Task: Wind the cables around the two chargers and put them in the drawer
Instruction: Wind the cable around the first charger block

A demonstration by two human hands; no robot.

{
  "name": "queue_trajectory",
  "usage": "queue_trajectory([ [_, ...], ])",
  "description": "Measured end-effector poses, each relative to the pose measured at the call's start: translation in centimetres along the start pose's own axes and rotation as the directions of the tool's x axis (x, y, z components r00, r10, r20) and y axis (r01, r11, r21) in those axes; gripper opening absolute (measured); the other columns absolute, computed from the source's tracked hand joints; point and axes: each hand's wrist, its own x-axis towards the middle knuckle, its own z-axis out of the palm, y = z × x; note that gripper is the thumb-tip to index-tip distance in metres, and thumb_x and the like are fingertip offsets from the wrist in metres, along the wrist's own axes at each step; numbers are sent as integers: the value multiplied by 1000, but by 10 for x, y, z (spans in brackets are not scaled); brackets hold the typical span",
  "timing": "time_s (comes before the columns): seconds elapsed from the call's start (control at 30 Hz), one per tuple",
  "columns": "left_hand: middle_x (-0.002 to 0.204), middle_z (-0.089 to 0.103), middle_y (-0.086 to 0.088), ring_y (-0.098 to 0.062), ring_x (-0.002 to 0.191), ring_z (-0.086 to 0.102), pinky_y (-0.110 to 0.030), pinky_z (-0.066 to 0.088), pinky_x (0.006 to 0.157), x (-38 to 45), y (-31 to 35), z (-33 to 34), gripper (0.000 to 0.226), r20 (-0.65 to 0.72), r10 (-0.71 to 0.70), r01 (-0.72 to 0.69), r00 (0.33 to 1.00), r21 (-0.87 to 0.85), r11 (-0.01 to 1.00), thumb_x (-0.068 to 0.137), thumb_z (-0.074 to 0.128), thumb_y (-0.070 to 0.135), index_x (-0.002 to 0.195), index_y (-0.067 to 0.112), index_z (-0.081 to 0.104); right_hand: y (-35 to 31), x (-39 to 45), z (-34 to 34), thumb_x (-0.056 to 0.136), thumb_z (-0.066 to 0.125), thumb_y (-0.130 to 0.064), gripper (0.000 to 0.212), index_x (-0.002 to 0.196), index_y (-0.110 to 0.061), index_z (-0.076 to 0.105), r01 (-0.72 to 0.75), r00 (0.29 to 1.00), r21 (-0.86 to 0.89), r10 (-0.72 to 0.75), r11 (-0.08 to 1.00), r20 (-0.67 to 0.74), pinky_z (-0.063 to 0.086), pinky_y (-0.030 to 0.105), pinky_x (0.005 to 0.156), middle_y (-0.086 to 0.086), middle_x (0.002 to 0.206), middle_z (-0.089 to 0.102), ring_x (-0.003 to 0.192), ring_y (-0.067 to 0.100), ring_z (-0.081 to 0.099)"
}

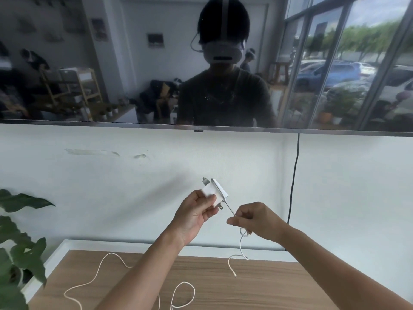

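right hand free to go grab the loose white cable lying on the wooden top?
Probably not yet. The right hand is pinching the thin white cable running from the white plug-in charger held by the left hand. The loose white cable on the wooden tabletop lies unobstructed, but under the left forearm side.

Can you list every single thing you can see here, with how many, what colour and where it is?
charger: one, white, held up in the left hand, prongs out
cable: one, white, partly wound on the charger, pinched in the right hand, its end dangling
second cable: one, white, lying loose on the tabletop
tabletop: one, light wood with a white rim, at the bottom
screen: one, dark and reflective, on the wall above
black cord: one, hanging from the screen
plant: one, green, at the left edge
tape bits: two, clear, on the white wall
left hand: one, shut on the charger
right hand: one, shut on the cable
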Motion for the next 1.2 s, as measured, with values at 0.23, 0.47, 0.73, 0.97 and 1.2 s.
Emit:
queue_trajectory([
  [0.23, 98, 73, -11, -19, 88, 69, -26, 57, 78, 8, 7, -4, 21, -114, 67, -74, 991, -52, 996, 82, 77, 13, 97, 12, 61, 15, -13, 10, 84, 76, -47, 26, 76, -22, 74, 55, 998, -107, -52, 993, 36, 30, 22, 53, 0, 55, 45, 54, 13, 33],
  [0.47, 116, 72, -15, -30, 101, 73, -38, 59, 89, 13, 8, -29, 60, -174, 107, -85, 979, 128, 988, 86, 79, 1, 136, 21, 53, 25, -24, -2, 97, 51, -59, 50, 77, -20, 73, 98, 994, -210, -106, 973, -28, 32, 27, 58, 13, 59, 36, 57, 14, 30],
  [0.73, 125, 62, -17, -26, 97, 74, -33, 63, 86, 11, 5, -31, 54, -93, 186, -123, 978, 463, 878, 88, 80, 11, 130, 41, 63, 17, -27, -1, 97, 53, -58, 49, 78, -15, 65, 216, 976, -319, -211, 923, 50, 29, 22, 55, 7, 61, 37, 56, 12, 28],
  [0.97, 102, 79, -11, -21, 80, 78, -30, 61, 68, 8, 9, -33, 48, -141, 202, -93, 969, 552, 829, 85, 83, 12, 123, 28, 58, 15, -29, -4, 94, 63, -54, 22, 99, -38, 78, 192, 981, -301, -183, 934, 58, 34, 17, 55, -5, 51, 48, 50, 11, 34],
  [1.2, 94, 81, -5, -16, 76, 76, -30, 54, 68, 8, 5, -41, 42, -125, 175, -62, 977, 616, 786, 82, 85, 12, 113, 26, 60, 15, -30, -10, 96, 65, -40, 19, 96, -27, 79, 183, 983, -355, -164, 917, 84, 33, 12, 53, -9, 45, 40, 48, 10, 35],
])
